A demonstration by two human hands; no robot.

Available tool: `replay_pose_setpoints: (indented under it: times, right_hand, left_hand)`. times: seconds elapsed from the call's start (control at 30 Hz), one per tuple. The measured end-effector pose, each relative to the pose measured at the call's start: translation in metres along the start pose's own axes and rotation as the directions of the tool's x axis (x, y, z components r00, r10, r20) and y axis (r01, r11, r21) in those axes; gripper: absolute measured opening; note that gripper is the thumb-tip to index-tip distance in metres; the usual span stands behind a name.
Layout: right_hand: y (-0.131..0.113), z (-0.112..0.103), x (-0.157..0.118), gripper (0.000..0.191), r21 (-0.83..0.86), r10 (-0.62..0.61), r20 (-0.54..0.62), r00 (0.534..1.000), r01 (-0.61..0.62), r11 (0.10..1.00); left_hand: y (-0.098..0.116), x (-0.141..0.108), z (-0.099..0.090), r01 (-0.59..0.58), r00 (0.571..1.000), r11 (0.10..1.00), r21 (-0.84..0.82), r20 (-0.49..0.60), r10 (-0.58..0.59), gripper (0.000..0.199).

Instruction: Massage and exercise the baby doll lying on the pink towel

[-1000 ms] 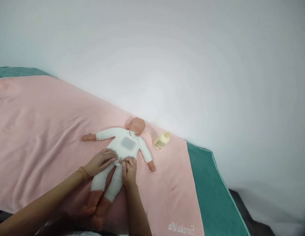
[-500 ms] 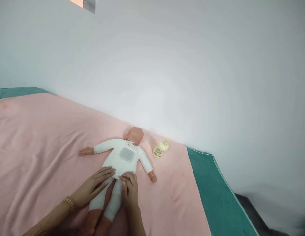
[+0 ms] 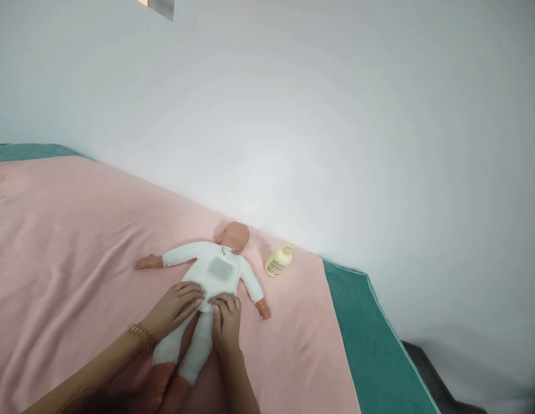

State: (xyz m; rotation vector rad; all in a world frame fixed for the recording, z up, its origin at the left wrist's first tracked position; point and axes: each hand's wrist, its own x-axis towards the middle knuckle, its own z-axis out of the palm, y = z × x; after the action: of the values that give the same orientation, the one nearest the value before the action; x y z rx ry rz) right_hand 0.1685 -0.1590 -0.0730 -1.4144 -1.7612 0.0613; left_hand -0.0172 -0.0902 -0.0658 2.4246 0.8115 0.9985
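Through the head camera I see a smooth, matte, pale grey-white wall [image 3: 336, 115], with a small recess [image 3: 163, 8] cut by the top edge of the view. Below it spreads a soft pink cloth [image 3: 90, 230], rippled into long folds on the left. A flat, deep green cloth [image 3: 358, 316] with a thin pale edging shows beyond it at the right and far left.

On the pink cloth, near the wall, lies a doll [image 3: 213, 282], arms outstretched. Its head is rounded and smooth, its hands and lower legs are orange-brown, and its fitted white covering has a grey rectangular patch on the torso. I can't make out a face.

My left hand [image 3: 176, 305] rests palm down on the covering's lower edge, fingers close together and slightly bent. My right hand [image 3: 227, 323] sits just beside it at the same edge, fingers curled and thumb drawn in. I cannot tell whether either one pinches the fabric.

Right of the doll is a pale yellow bottle [image 3: 278, 261], rounded, narrow at the neck, with dark print; its contents are hidden. A beaded, gold-toned bracelet [image 3: 141, 334] circles my left wrist.
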Motion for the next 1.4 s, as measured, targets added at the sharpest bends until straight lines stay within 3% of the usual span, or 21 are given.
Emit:
replay_pose_setpoints:
  times: [0.23, 0.43, 0.83, 1.1, 1.23, 1.4]
  right_hand:
    - [-0.002, 0.001, 0.001, 0.030, -0.026, 0.010, 0.004, 1.000, -0.010, 1.000]
    - [0.002, -0.002, 0.000, 0.032, -0.097, -0.054, -0.041, 0.998, 0.050, 0.994]
    - [-0.002, -0.002, 0.007, 0.027, -0.088, 0.008, 0.024, 1.000, -0.006, 0.996]
    - [-0.001, -0.007, 0.021, 0.031, -0.061, 0.037, 0.026, 0.999, -0.035, 0.998]
    - [0.001, -0.002, 0.023, 0.030, -0.055, 0.071, 0.056, 0.996, -0.068, 0.996]
    - [0.002, 0.008, 0.018, 0.030, -0.020, 0.149, 0.011, 0.989, -0.149, 0.989]
  left_hand:
    - [0.007, 0.002, -0.001, 0.043, 0.999, 0.999, 0.007, 0.021, -0.043, 0.027]
    - [0.003, 0.002, 0.000, 0.043, 0.995, 0.998, 0.055, -0.091, -0.038, 0.031]
    - [-0.002, 0.001, 0.005, 0.081, 0.996, 0.996, 0.026, -0.034, -0.080, 0.031]
    - [-0.003, 0.013, -0.005, 0.003, 1.000, 0.998, 0.064, 0.000, -0.003, 0.036]
    - [-0.002, 0.020, -0.001, 0.021, 0.998, 0.997, 0.070, 0.049, -0.024, 0.036]
    - [-0.005, 0.019, 0.006, 0.045, 0.997, 0.996, 0.078, 0.062, -0.050, 0.035]
